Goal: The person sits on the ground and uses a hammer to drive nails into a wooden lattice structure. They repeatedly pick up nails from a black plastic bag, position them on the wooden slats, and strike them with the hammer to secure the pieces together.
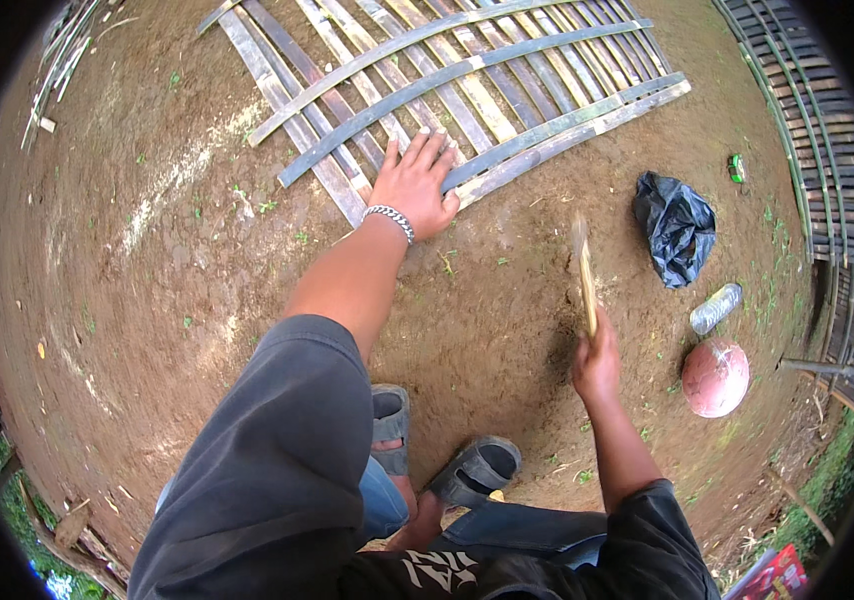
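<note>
My left hand [414,188], with a chain bracelet at the wrist, lies flat with fingers spread on the near edge of a bamboo slat panel [475,63]. The panel is made of long strips laid across several others on the ground. To the right, my right hand [597,362] is closed around a wooden-handled tool [587,275]. The tool points away from me, clear of the panel, and its far end is blurred, so I cannot make out its kind.
A black plastic bag [676,229], a clear plastic bottle [716,308] and a pink ball [715,377] lie on the dirt at the right. Beyond them stands another slatted bamboo panel [815,110]. Thin strips [62,65] lie far left. My sandaled feet [474,472] are below.
</note>
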Demonstrator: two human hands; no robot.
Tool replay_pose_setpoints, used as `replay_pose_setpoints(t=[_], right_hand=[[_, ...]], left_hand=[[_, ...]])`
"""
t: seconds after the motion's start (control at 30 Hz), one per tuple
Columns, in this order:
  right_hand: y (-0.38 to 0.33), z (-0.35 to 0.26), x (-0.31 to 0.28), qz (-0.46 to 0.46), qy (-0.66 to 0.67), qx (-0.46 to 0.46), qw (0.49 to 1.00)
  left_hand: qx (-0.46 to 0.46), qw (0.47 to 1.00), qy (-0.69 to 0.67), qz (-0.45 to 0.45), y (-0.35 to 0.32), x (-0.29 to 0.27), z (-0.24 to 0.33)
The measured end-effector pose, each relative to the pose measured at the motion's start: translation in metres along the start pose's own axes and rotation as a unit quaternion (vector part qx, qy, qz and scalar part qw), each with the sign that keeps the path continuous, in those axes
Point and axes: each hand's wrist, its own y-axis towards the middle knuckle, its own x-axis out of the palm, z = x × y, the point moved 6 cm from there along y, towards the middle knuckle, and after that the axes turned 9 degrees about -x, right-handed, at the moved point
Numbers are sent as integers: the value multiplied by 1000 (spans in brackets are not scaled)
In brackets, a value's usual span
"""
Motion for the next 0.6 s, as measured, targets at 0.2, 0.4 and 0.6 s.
replay_pose_setpoints(t=[0.2,0.4,0.6], right_hand=[[-74,75,-21,-109,-76,140,981],[-41,2,-9,-24,-98,47,994],[-9,-69,-2,-29,4,8,1000]], left_hand=[[12,999,-24,24,0,0,4],[-4,962,-215,168,-14,-15,-29],[-34,995,-31,89,-43,-22,-8]])
